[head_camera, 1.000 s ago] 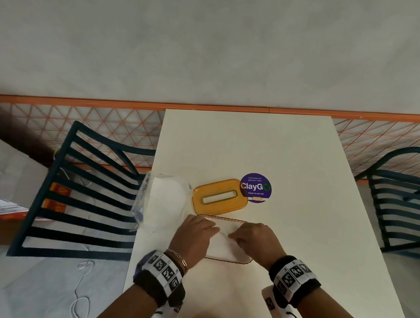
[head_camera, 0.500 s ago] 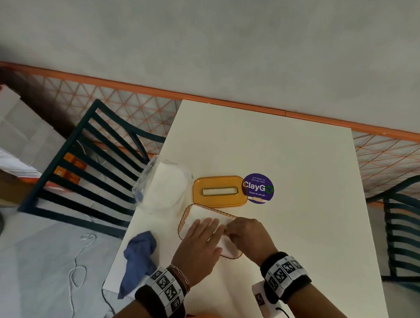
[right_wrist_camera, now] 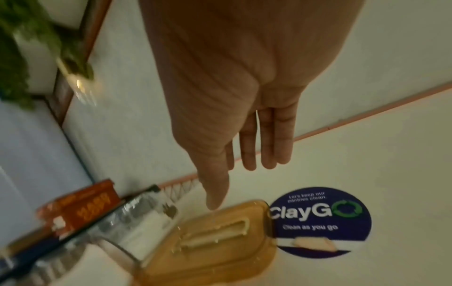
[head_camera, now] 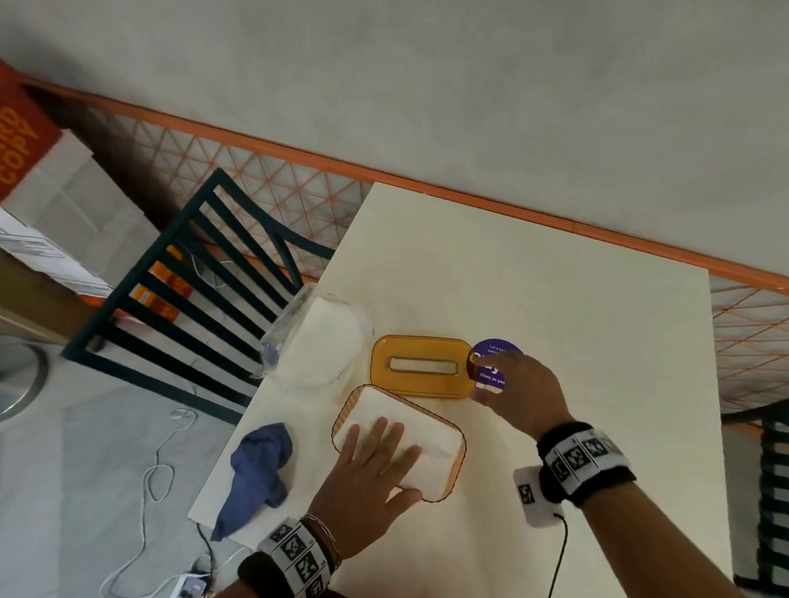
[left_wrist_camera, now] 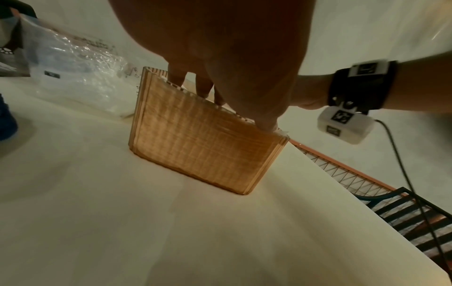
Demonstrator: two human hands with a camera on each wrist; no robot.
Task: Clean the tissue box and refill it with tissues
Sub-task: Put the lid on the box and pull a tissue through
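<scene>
The amber tissue box (head_camera: pixel 453 473) (left_wrist_camera: pixel 203 147) stands lidless near the table's front, filled with white tissues (head_camera: pixel 427 431). My left hand (head_camera: pixel 375 462) (left_wrist_camera: pixel 220 58) lies flat on the tissues, fingers straight, pressing them down. The orange lid (head_camera: pixel 419 366) (right_wrist_camera: pixel 220 247) with its slot lies flat just behind the box. My right hand (head_camera: pixel 513 392) (right_wrist_camera: pixel 244 116) hovers at the lid's right end with straight fingers, holding nothing. A clear plastic pack of white tissues (head_camera: pixel 321 345) (left_wrist_camera: pixel 80 77) lies to the left of the lid.
A blue cloth (head_camera: pixel 258 470) lies crumpled at the table's front left corner. A purple round sticker (head_camera: pixel 494 356) (right_wrist_camera: pixel 320 222) is on the table beside the lid. Dark slatted chairs (head_camera: pixel 201 288) stand at both sides. Cardboard boxes (head_camera: pixel 32 197) sit on the left.
My right hand left the tissue box and moved back and right to the lid's end. My left hand spread flat on the tissues. The camera view swung left.
</scene>
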